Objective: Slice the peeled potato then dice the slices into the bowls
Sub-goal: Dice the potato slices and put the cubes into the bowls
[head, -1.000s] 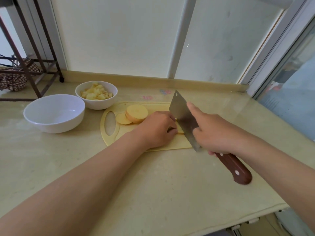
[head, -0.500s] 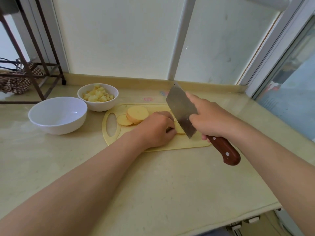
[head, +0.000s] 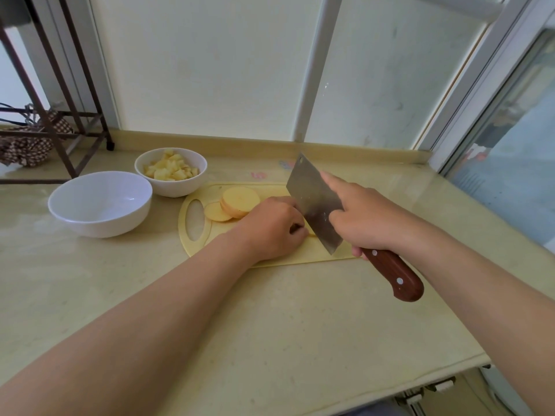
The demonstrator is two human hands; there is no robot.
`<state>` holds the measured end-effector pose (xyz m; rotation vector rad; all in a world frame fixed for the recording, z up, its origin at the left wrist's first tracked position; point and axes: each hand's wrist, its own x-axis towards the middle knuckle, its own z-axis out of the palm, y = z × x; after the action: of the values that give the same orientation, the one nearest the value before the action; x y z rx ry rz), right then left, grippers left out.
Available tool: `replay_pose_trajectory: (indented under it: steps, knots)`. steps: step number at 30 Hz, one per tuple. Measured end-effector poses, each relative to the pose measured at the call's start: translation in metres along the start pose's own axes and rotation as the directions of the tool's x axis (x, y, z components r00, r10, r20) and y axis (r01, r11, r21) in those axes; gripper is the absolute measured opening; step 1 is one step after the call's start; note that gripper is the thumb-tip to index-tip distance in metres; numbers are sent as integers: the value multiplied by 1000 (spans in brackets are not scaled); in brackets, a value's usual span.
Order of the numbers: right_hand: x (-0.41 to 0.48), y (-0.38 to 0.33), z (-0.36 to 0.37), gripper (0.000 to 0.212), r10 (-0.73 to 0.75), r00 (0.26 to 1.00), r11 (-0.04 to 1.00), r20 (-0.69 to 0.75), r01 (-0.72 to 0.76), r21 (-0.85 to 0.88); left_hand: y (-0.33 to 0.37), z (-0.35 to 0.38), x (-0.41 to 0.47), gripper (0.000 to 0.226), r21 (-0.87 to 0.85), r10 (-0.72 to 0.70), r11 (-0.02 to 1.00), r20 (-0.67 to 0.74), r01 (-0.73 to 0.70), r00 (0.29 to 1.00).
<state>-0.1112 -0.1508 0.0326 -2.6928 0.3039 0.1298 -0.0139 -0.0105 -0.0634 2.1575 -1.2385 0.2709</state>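
one potato piece (head: 311,234) lies on the cutting board (head: 303,254), towards the far edge of the bench (head: 270,325). it is almost wholly hidden under the left hand (head: 274,228), whose curled fingers hold it down. only a pale sliver shows by the blade, so its shape cannot be told. the right hand (head: 369,219) grips the cleaver (head: 313,199) by its wooden handle, forefinger stretched along the steel, and covers the board's right end. the cleaver's long axis runs from the handle at near right to the blade's tip at far left, edge down beside the left knuckles. stacked slices (head: 240,201) and a single slice (head: 216,212) lie by the board's handle hole. further left stand a small bowl (head: 177,187) of diced potato (head: 171,169) and a large bowl (head: 100,217). against half a second ago the blade sits slightly lower; slices and bowls lie unmoved.
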Motion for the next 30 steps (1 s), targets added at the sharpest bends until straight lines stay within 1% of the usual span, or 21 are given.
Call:
replay_pose_trajectory:
  steps: [3, 7, 12, 15, 18, 23, 27, 30]
  knots:
    - [-8, 0, -2, 82, 6, 1000, 999, 13, -6, -39, 0, 0, 1, 16, 2, -11, 1000, 5, 11, 1000]
    - [-20, 6, 0, 81, 24, 999, 1000, 44, -23, -8, -1, 0, 1, 18, 4, -12, 1000, 16, 12, 1000]
    - [-27, 6, 0, 79, 31, 997, 999, 66, -29, -32, -2, -1, 2, 18, 1, -27, 1000, 22, 27, 999]
    - [-15, 0, 6, 79, 39, 997, 998, 61, -35, -59, -2, 1, 2, 17, 21, -19, 1000, 13, 19, 1000]
    - [8, -8, 11, 84, 36, 999, 997, 26, -34, -63, -5, 4, 3, 16, 17, -33, 999, 7, 33, 999]
    - [22, -16, 10, 88, 38, 999, 998, 20, -37, -53, -3, 1, 4, 12, 13, 0, 1000, 0, 0, 1000]
    - [19, -7, 6, 87, 39, 999, 998, -10, -39, 47, -2, -5, 10, 16, 80, -13, 997, 71, 8, 997]
    - [14, -5, -1, 87, 48, 997, 998, -56, -45, 48, 2, -11, 13, 16, 124, -53, 992, 149, 34, 987]
